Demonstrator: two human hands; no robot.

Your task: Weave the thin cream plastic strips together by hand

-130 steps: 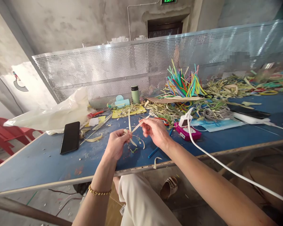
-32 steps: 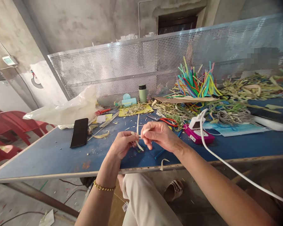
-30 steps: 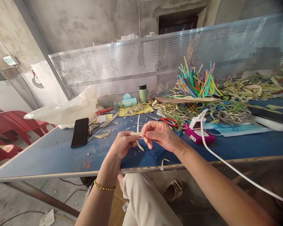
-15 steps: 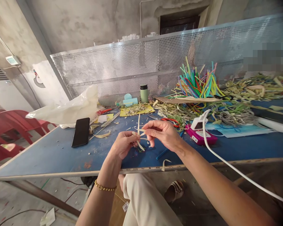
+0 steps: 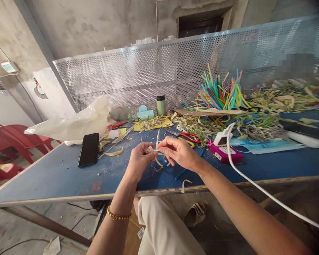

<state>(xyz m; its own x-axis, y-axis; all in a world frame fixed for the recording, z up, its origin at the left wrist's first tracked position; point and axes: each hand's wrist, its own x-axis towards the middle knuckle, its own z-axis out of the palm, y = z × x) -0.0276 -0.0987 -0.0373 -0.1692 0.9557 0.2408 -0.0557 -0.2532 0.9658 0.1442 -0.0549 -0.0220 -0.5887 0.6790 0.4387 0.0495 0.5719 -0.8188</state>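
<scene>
Your left hand (image 5: pixel 140 161) is pinching the pale strips (image 5: pixel 157 139) above the blue table (image 5: pixel 117 182); your right hand (image 5: pixel 183 153) nips them just beside it. Looks like mid-fold, so next probably wants a firm left pinch.

The blue table (image 5: pixel 55 180) (speckled with small scraps) bore a black phone (image 5: pixel 88 150) toward its left, a crumpled white plastic bag (image 5: pixel 77 123) behind that, red-handled scissors (image 5: pixel 189 136) near the middle, and a magenta box (image 5: pixel 230 156) beside a light-blue face mask (image 5: pixel 271 146).
</scene>
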